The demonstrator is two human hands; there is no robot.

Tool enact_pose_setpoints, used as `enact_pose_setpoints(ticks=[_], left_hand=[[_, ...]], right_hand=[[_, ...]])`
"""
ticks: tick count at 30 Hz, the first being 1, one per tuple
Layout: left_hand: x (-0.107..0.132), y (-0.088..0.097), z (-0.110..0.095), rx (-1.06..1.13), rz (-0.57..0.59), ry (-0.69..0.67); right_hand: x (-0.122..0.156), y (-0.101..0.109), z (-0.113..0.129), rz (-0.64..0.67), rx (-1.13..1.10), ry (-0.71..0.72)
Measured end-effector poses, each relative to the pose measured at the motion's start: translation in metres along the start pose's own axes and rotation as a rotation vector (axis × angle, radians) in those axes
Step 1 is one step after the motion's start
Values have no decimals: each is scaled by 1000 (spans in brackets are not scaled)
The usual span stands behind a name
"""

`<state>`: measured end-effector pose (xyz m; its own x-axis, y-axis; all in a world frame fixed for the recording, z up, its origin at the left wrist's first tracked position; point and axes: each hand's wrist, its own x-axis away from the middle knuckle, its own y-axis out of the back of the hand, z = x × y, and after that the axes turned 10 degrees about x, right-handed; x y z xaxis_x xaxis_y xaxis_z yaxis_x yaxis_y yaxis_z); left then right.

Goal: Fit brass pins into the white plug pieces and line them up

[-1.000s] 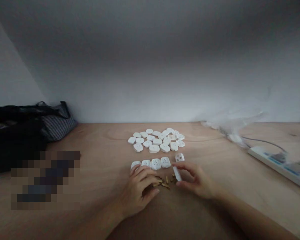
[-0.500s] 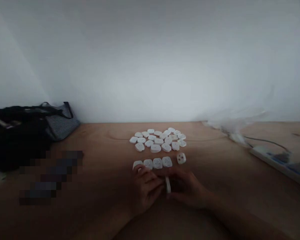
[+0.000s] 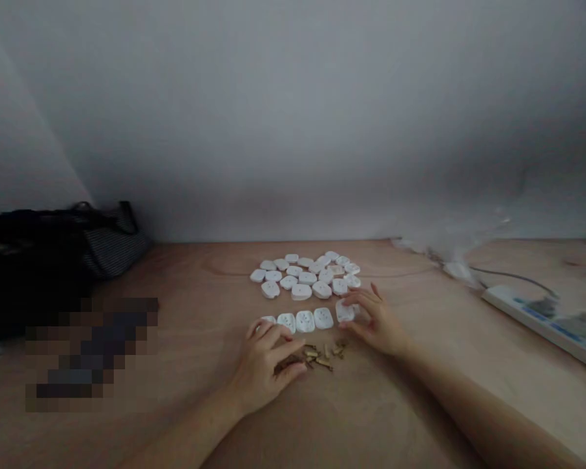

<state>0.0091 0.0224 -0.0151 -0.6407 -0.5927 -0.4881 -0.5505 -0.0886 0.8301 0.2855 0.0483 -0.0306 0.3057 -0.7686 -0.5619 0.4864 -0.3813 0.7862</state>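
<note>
My right hand pinches a white plastic socket housing between thumb and fingers at the right end of a row. Several similar rounded-square housings with small holes, such as one socket housing, lie in that row. My left hand rests near the row's left end, its thumb and index finger apart, with nothing seen between them. It partly covers the leftmost housing. Between my hands lies a loose pile of small brass-coloured metal pieces.
Behind the row lies a cluster of more white housings. A dark bag stands at the left, with a pixelated dark item before it. A power strip and clear plastic bag are at the right, before the wall.
My right hand has moved from the middle to the row's right end with a white housing. My left hand has shifted left and its fingers have spread. The brass-coloured pieces have come into view.
</note>
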Motion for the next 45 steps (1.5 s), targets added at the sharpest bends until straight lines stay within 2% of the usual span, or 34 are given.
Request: enact_pose_setpoints(ticks=[7,12,18,22,29,33,38,41,43,45], left_hand=[[10,-4,2,-93,200,222],[10,-4,6,-41,328,294],[9,-3,7,-45,331,290],[10,-3,7,-59,340,287],[10,-4,7,-46,310,264],[9,-3,6,-33,332,292],[9,-4,7,-19,315,282],[9,-4,8,-21,332,286],[9,-4,8,-23,345,286],[9,-4,8,-26,332,279]], right_hand=[[-3,-6,8,134,178,-12],[-1,-5,-1,181,152,-42],[7,-3,-30,211,-114,-126],[7,-7,-37,198,-278,-143],[5,-4,-25,124,-299,-214],[6,1,-19,98,-263,-226],[7,10,-21,-16,-173,-280],[10,19,-14,-15,-197,-192],[14,25,-3,38,-232,-73],[20,27,11,141,-246,-18]])
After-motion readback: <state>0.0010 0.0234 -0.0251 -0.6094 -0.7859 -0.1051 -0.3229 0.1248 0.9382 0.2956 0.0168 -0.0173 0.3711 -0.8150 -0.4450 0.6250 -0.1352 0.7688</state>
